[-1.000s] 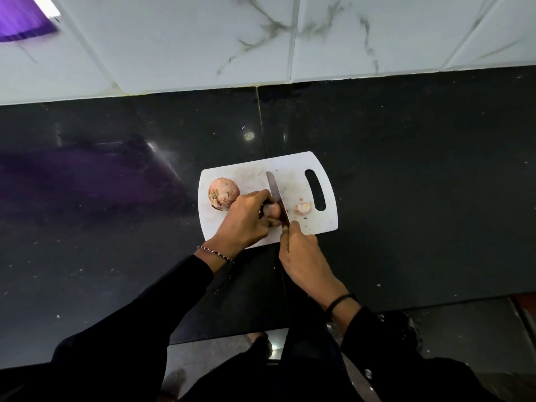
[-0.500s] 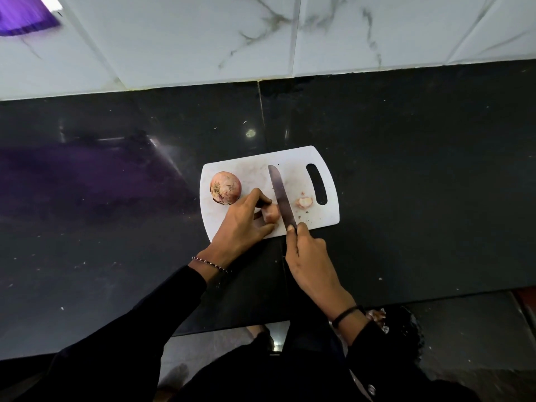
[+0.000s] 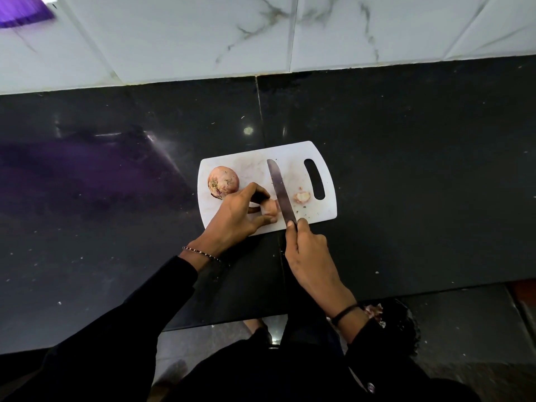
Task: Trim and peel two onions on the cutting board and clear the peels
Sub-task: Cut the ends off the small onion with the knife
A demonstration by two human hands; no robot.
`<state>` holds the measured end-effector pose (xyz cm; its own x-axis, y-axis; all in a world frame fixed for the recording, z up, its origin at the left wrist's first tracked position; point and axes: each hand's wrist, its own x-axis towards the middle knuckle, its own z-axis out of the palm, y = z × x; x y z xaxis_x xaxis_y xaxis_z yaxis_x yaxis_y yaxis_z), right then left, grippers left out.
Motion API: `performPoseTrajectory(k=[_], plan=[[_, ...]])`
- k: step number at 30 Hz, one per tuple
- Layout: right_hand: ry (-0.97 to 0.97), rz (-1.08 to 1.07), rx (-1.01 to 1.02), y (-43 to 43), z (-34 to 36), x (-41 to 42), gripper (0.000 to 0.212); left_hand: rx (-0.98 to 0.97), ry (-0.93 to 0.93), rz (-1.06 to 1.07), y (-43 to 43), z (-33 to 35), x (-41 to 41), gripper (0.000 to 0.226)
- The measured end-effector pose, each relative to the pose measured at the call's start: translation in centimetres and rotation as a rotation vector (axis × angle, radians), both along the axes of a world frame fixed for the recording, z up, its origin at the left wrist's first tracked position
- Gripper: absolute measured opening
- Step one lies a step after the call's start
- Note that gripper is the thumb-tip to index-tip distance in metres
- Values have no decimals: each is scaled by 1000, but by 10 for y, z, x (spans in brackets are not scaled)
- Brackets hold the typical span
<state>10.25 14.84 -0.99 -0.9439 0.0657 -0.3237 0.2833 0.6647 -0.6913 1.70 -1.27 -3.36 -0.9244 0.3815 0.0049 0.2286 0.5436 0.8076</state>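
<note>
A white cutting board point(image 3: 324, 210) with a handle slot lies on the black counter. One whole unpeeled onion point(image 3: 223, 182) rests at the board's left end. My left hand point(image 3: 235, 217) pinches a second onion point(image 3: 269, 208) near the board's front edge; most of it is hidden by my fingers. My right hand point(image 3: 307, 250) grips a knife point(image 3: 280, 190) whose blade lies flat-on across the board, right beside the held onion. A cut-off onion end point(image 3: 302, 197) sits to the right of the blade, next to the slot.
The black stone counter point(image 3: 406, 169) stretches wide on both sides of the board. A white marbled tile wall point(image 3: 203, 36) rises behind it. The counter's front edge runs just below my wrists, with floor beneath.
The knife blade has shifted slightly right, off the held onion. My left hand has drawn the onion a little toward the left, and more of it shows now.
</note>
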Motion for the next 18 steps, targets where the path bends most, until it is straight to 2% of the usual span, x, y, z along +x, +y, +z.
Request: performPoseTrajectory(k=[8,13,18], plan=[[4,17,44,-1,2,0,24,-138,270,-41,3,-11,4,51],[-7,42,93,-3,2,-3,20,-164,269,-56,4,-11,5,50],[-30,73,133,-4,3,-2,21,-95,173,-49,0,-10,9,47]])
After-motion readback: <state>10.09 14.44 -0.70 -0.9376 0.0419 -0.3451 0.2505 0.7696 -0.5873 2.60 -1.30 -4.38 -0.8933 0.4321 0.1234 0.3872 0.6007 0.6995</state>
